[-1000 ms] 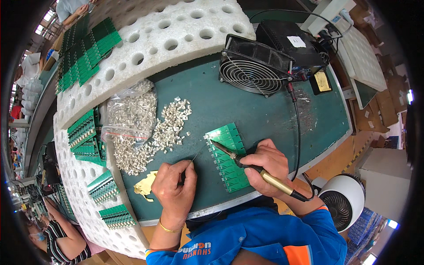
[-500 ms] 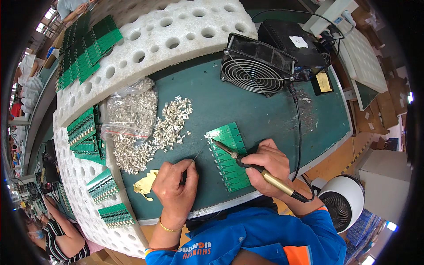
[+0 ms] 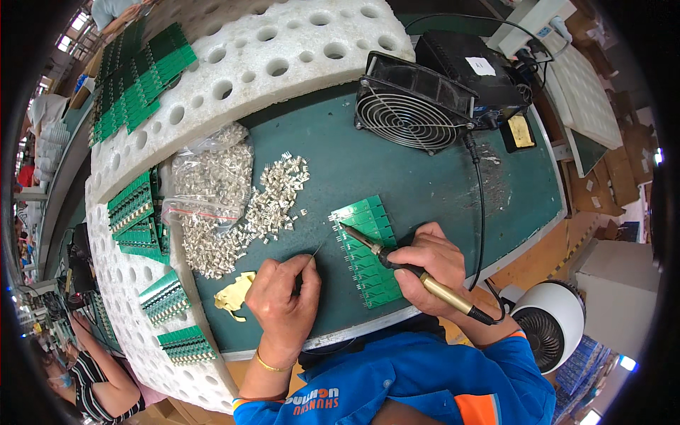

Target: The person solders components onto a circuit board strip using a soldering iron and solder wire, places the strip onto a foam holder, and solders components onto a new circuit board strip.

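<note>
Soldering is the work we see in hand on the green mat (image 3: 425, 177). Our right hand (image 3: 432, 273) is closed around a soldering iron (image 3: 418, 273), its tip touching the upper left part of a green circuit board panel (image 3: 372, 251) that lies flat just in front of us. Our left hand (image 3: 283, 301) has its fingers pinched together on a thin solder wire (image 3: 316, 249), whose free end points toward the board but stands a little apart from it.

We judge the job to be early on this panel: the iron sits at its far end, and the rows nearer us look yet to be reached, though the joints are too small to tell. Much seems left overall, since many green boards (image 3: 134, 85) wait on the white foam trays (image 3: 269, 64) and more boards (image 3: 138, 216) stand slotted at our left.

A clear plastic bag (image 3: 212, 173) with a red seal line lies at the mat's left edge, half full of small metal terminals, with a loose heap of terminals (image 3: 273, 202) just beside it. A yellow scrap (image 3: 234, 294) lies near our left hand. Behind the black fan (image 3: 414, 117) stands a black box (image 3: 471, 67) bearing a small white rectangular label.
</note>
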